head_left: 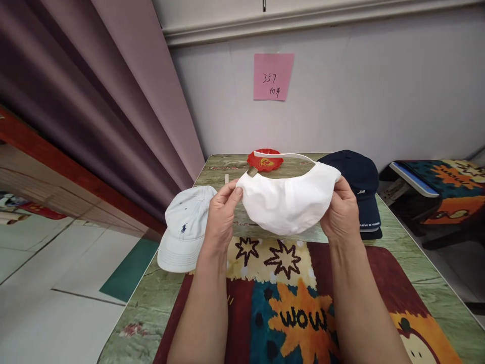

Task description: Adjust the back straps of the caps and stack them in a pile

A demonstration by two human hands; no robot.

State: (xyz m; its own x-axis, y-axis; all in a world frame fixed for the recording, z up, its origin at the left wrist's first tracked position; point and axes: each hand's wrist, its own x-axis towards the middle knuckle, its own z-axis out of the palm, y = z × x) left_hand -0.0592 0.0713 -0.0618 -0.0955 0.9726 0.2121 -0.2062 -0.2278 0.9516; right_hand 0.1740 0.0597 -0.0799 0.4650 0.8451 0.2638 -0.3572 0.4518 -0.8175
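A white baseball cap (290,202) hangs in the air over the table, held by its two sides. Its back strap arches along the top, with a small metal buckle at the left end. My left hand (223,210) pinches the left edge between thumb and fingers. On the opposite side my right hand (343,210) grips the cap's right edge, its fingers partly behind the fabric. Just left of my left hand, a pale blue cap (187,222) with a dark horse-rider logo lies on the table. Dark navy caps (350,174), seemingly stacked, sit behind my right hand.
A red round packet (267,161) with a gold print lies near the table's back edge. A colourful mat (261,313) covers the front of the green wood-patterned table (151,303). Behind stands a white wall with a pink note (273,77); a purple curtain (125,76) hangs left.
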